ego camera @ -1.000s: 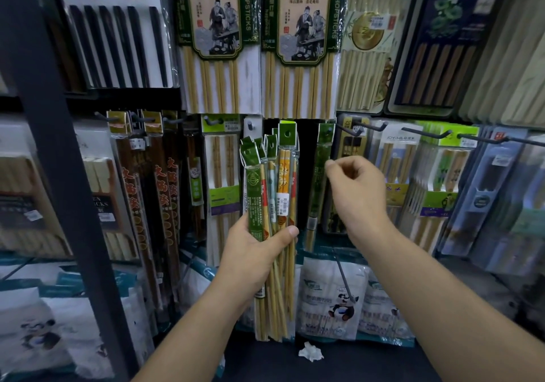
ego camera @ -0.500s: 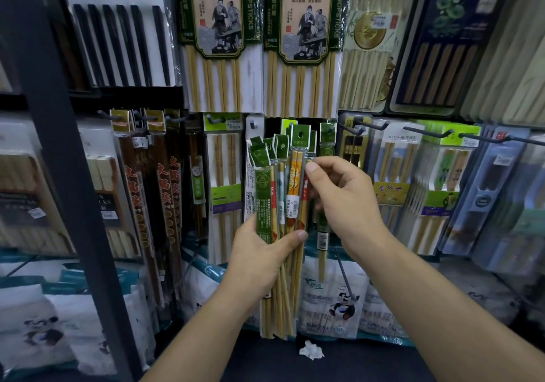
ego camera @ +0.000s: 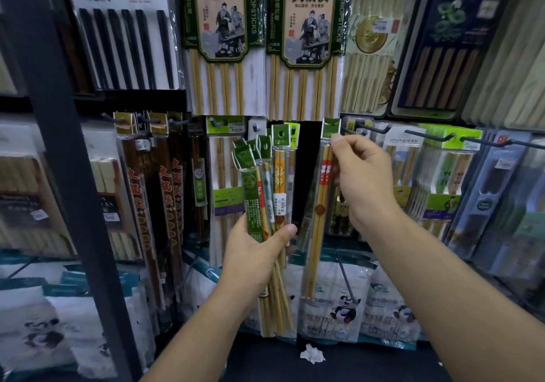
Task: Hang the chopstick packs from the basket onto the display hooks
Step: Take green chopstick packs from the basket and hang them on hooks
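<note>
Alt text: A shop wall of hanging chopsticks is viewed from head height. Near the centre, a bundle of chopstick packs (ego camera: 267, 181) with green header cards is held upright by the left hand (ego camera: 253, 251), with fingers and thumb curled round its middle. At 3 o'clock of the bundle and apart from it, a single pack (ego camera: 320, 204) is pinched just below its green header by the right hand (ego camera: 362, 181) and held slightly tilted. A dark display hook (ego camera: 370, 130) is seen at 3 o'clock of that header; whether they touch cannot be told. Large hot-pot packs (ego camera: 224, 42) are hung at 12 o'clock. A crumpled white scrap (ego camera: 312, 353) is seen at 6 o'clock.
</note>
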Motion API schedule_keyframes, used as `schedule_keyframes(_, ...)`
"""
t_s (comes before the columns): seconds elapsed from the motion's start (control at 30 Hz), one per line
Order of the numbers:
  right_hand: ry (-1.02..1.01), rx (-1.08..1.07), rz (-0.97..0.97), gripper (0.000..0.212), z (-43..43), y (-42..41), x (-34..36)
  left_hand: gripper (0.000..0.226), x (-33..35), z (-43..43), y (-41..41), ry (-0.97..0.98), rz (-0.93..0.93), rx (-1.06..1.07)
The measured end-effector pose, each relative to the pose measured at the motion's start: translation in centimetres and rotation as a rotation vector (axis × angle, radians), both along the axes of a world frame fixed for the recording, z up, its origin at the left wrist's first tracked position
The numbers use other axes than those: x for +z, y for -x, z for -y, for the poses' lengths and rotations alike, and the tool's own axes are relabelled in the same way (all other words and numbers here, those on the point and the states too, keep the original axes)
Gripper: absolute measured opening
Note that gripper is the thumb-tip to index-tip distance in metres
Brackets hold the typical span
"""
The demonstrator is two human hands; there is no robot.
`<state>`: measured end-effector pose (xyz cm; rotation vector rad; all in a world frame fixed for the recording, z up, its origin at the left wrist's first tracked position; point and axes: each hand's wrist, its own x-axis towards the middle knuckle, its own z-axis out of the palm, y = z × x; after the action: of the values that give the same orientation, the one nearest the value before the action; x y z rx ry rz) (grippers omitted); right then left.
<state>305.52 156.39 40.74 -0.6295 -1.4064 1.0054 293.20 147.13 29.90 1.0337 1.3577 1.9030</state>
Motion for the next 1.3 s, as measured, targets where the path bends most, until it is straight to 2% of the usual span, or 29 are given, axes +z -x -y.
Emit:
schedule_keyframes(0.2,0.008,-0.023,0.019,0.031,-0.6,-0.1,0.0,0.027,0.1,0.0,0.2,-0.011,0.053,-0.029)
schedule_keyframes(0.47,0.006,-0.074,0.013,0.035,-1.2,0.0,-0.5,0.023,-0.1,0.1,0.1,-0.024,0.025,-0.051)
schedule_keyframes(0.77,0.007,-0.177,0.131,0.038,-2.5,0.2,-1.8,0.029,0.0,0.1,0.1,-0.023,-0.008,-0.062)
schedule_keyframes(0.9,0.013,-0.238,0.08,0.026,-2.1,0.0,-2.6,0.03,-0.2,0.1,0.3,-0.023,-0.001,-0.064)
schedule_keyframes(1.13,-0.176,0.027,0.144,0.015,1.3,0.9,-2.6,0.037,-0.6,-0.2,0.1,-0.027,-0.081,-0.109)
schedule_keyframes(1.23,-0.154,0.044,0.147,0.018,1.7,1.1,-2.0,0.04,-0.9,-0.3,0.1,-0.023,-0.102,-0.122)
schedule_keyframes(1.3,-0.093,0.067,0.106,0.02,1.8,1.0,-1.9,0.053,-0.9,-0.3,0.2,-0.012,-0.096,-0.119)
